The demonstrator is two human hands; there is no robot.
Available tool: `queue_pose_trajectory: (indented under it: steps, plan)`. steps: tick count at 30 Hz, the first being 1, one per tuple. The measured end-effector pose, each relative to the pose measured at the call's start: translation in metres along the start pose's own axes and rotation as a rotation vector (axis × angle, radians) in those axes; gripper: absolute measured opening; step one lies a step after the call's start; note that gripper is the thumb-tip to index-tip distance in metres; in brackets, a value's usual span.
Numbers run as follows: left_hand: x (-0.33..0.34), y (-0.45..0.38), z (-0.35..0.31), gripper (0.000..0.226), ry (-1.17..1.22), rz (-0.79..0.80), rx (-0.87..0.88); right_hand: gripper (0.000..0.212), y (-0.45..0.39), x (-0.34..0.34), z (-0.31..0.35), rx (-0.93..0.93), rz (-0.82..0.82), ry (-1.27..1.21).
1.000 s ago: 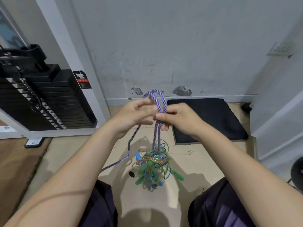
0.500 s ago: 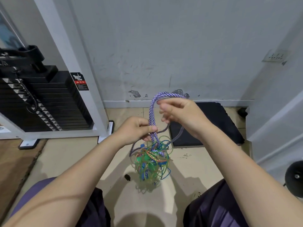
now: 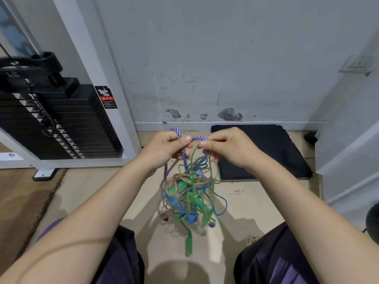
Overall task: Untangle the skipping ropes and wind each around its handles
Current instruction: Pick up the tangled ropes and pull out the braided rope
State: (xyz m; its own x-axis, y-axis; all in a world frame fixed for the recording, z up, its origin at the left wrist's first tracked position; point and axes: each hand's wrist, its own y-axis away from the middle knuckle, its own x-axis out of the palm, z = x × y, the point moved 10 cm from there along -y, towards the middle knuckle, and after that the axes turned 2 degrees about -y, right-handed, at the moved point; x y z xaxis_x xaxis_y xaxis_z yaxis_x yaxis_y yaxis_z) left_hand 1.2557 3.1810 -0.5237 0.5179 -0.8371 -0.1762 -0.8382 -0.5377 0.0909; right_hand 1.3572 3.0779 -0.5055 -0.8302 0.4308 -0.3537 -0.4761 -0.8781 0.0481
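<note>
1. Look at the white upright post (image 3: pixel 96 83) of the weight machine, beside the black weight stack (image 3: pixel 67 124); you will find a black warning sticker (image 3: pixel 106 97) on it.
2. On that sticker you can make out a white pictogram at the top with a small downward arrow above it; below sits a red band with a warning triangle; the white lines of print under the band are too small for you to read.
3. The wall plate (image 3: pixel 356 64) at upper right carries small dark marks; you cannot read them as text.
</note>
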Motion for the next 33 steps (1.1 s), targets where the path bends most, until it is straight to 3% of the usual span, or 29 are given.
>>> queue_pose_trajectory:
  steps: [8, 11, 15, 19, 23, 28, 33]
  plan:
    - [0.004, 0.005, 0.011, 0.027, -0.045, 0.056, -0.032, 0.023, 0.0, -0.023, 0.007, -0.037, -0.151, 0.026]
    - [0.004, 0.007, 0.011, 0.036, -0.065, 0.063, -0.032, 0.026, 0.003, -0.015, 0.004, 0.02, -0.096, -0.201]
    - [0.022, 0.013, 0.01, 0.02, -0.096, 0.163, -0.035, 0.021, 0.005, 0.002, 0.009, 0.051, -0.006, -0.616]
    - [0.036, 0.015, 0.021, 0.023, -0.148, 0.256, -0.067, 0.019, 0.003, -0.008, 0.009, 0.03, -0.079, -0.79]
    - [0.031, 0.015, 0.015, 0.012, -0.126, 0.189, -0.023, 0.016, 0.001, -0.01, 0.011, 0.015, -0.034, -0.679]
    - [0.011, 0.012, 0.001, 0.018, 0.029, 0.002, 0.016, 0.019, 0.005, 0.012, -0.004, 0.071, 0.15, -0.167]
    - [0.006, 0.012, -0.003, 0.016, 0.178, -0.03, 0.005, 0.012, 0.01, 0.04, -0.019, 0.108, 0.31, 0.124]
